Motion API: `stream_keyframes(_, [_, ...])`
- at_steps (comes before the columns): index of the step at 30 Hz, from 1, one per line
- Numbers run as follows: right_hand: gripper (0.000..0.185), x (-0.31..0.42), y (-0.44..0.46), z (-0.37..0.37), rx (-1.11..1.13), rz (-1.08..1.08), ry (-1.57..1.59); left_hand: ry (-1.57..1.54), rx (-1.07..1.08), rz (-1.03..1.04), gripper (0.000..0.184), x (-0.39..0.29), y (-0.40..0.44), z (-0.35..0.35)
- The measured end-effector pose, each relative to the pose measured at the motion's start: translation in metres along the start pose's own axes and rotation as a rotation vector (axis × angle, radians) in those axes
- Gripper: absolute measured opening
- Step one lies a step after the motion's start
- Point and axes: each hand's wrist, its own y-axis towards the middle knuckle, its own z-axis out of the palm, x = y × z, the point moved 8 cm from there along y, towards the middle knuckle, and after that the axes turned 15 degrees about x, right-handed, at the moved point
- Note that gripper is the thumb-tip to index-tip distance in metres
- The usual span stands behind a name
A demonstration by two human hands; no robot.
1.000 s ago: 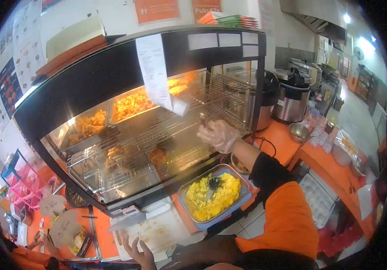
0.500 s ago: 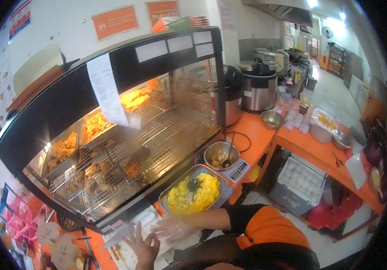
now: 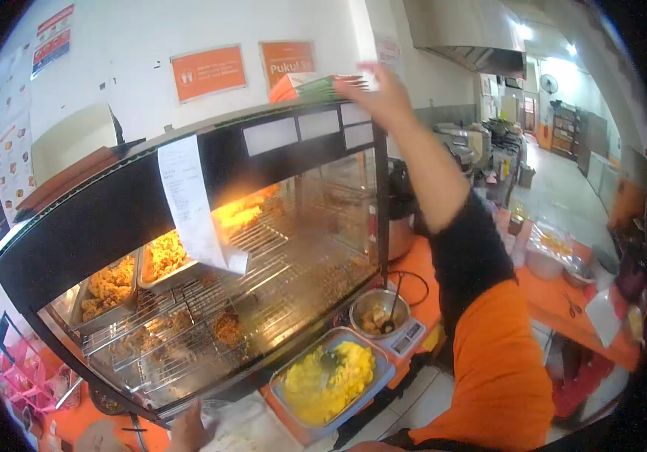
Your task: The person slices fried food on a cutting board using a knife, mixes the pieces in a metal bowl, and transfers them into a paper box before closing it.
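My right hand (image 3: 385, 99) is raised to the right end of a stack of flat folded cartons or papers (image 3: 312, 87), orange and green, on top of the heated display case (image 3: 75, 226). Its thumb and fingers are apart at the stack's edge, slightly blurred; a firm grip does not show. Low in the view, my left hand (image 3: 190, 428) is partly cut off beside a whitish plastic-covered surface (image 3: 244, 426), and its fingers are mostly hidden. A tray of yellow food (image 3: 323, 380), scrambled-egg-like, stands near it with a dark utensil in it.
A metal bowl (image 3: 378, 313) with food and a ladle rests on a scale (image 3: 407, 339). Fried pieces fill metal trays (image 3: 109, 290) inside the case, where a paper receipt (image 3: 191, 200) hangs in front. Pink baskets (image 3: 26, 377) are at left; scissors (image 3: 572, 303) lie at right.
My right hand has risen from the work surface to the stack on the case. My left hand has moved lower and left, and the view has tilted up.
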Motion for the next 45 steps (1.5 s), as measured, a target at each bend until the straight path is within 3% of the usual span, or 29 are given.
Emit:
stream_keyframes(2, [0.078,-0.039,0.068,0.015,0.09,0.025,-0.002,-0.088,-0.621,0.397,0.04,-0.079,-0.017,-0.065])
stream_keyframes(3, [0.078,-0.042,0.079,0.029,0.283,0.04,0.005,0.167,-0.725,0.513,0.057,-0.15,-0.045,-0.098])
stream_keyframes(5, [0.081,-0.045,0.095,0.069,0.818,0.065,-0.022,0.238,-0.951,0.774,0.051,-0.254,-0.067,-0.141])
stream_keyframes(6, [0.083,-0.05,0.095,0.092,1.158,0.067,-0.055,0.222,-0.994,0.76,0.057,-0.294,-0.063,-0.159])
stream_keyframes(9, [0.067,-0.056,0.1,0.081,1.061,0.157,-0.067,0.254,-1.272,1.117,0.056,-0.428,-0.066,-0.218])
stream_keyframes(10, [0.08,-0.059,0.098,0.078,1.121,0.165,-0.017,0.28,-1.299,1.182,0.058,-0.469,-0.061,-0.238])
stream_keyframes(12, [0.074,-0.056,0.099,0.069,1.112,0.169,0.039,0.222,-1.376,1.197,0.061,-0.524,-0.051,-0.276])
stream_keyframes(15, [0.064,-0.08,0.13,0.093,1.11,0.177,0.132,0.111,-1.318,0.981,0.063,-0.568,-0.002,-0.323])
stream_keyframes(16, [0.06,-0.09,0.14,0.101,1.11,0.183,0.164,0.072,-1.502,1.091,0.063,-0.571,-0.011,-0.315])
stream_keyframes(18, [0.05,-0.084,0.148,0.091,1.048,-0.082,-0.068,0.025,-1.326,0.854,0.045,-0.576,0.006,-0.318])
stream_keyframes(20, [0.044,-0.104,0.161,0.059,0.543,0.039,0.372,0.572,-1.404,0.583,0.027,-0.58,0.044,-0.328])
stream_keyframes(21, [0.04,-0.131,0.166,0.039,0.238,0.122,0.543,0.606,-1.422,0.558,0.02,-0.577,0.05,-0.337])
stream_keyframes(22, [0.037,-0.165,0.164,0.021,-0.088,0.196,0.677,0.535,-1.376,0.824,0.02,-0.581,0.026,-0.328])
stream_keyframes(23, [0.032,-0.204,0.154,0.017,-0.334,0.237,1.066,0.377,-1.235,0.723,0.025,-0.578,0.017,-0.328])
stream_keyframes(24, [0.028,-0.228,0.121,-0.013,-0.644,0.16,1.038,0.549,-1.142,0.561,0.025,-0.581,0.024,-0.332])
stream_keyframes(25, [0.028,-0.233,0.083,-0.032,-0.638,0.083,1.618,0.268,-0.997,0.894,0.037,-0.572,0.034,-0.334])
stream_keyframes(26, [0.033,-0.257,0.055,-0.045,-0.499,0.135,1.607,-0.008,-0.807,1.209,0.062,-0.563,0.043,-0.335])
stream_keyframes(28, [0.019,-0.277,-0.03,-0.094,-0.047,-0.014,1.144,0.256,-1.167,1.3,0.102,-0.582,-0.028,-0.27])
stream_keyframes(29, [0.007,-0.278,-0.085,-0.119,0.318,0.31,0.603,0.341,-1.291,1.329,0.116,-0.591,-0.057,-0.232])
stream_keyframes(30, [0.006,-0.275,-0.127,-0.129,0.576,0.244,0.088,0.346,-1.283,1.414,0.111,-0.594,-0.067,-0.188])
stream_keyframes(31, [0.014,-0.265,-0.173,-0.124,0.702,-0.054,0.098,0.304,-1.115,1.527,0.105,-0.602,-0.054,-0.138])
stream_keyframes(32, [0.018,-0.256,-0.212,-0.126,0.681,-0.287,0.24,0.263,-0.915,1.597,0.1,-0.61,-0.034,-0.089])
stream_keyframes(34, [0.021,-0.255,-0.262,-0.143,0.734,0.008,0.235,0.205,-0.431,1.586,0.089,-0.633,0.021,0.014])
stream_keyframes(36, [0.021,-0.273,-0.298,-0.165,0.609,0.243,0.359,0.17,-0.015,1.426,0.079,-0.651,0.081,0.108])
stream_keyframes(38, [0.032,-0.327,-0.349,-0.182,0.325,0.544,0.706,0.149,0.159,1.282,0.069,-0.667,0.121,0.162])
stream_keyframes(41, [0.05,-0.385,-0.439,-0.316,0.058,0.564,-0.521,0.028,0.249,1.072,0.054,-0.699,0.182,0.18])
stream_keyframes(43, [0.032,-0.413,-0.525,-0.431,-0.128,1.001,-0.78,-0.237,0.436,0.908,0.046,-0.715,0.24,0.185])
stream_keyframes(44, [0.033,-0.429,-0.595,-0.474,-0.052,0.884,-1.228,-0.285,0.507,0.883,0.053,-0.71,0.298,0.197])
stream_keyframes(45, [0.027,-0.457,-0.65,-0.526,0.222,1.222,-1.256,-0.329,0.58,0.856,0.061,-0.699,0.36,0.221])
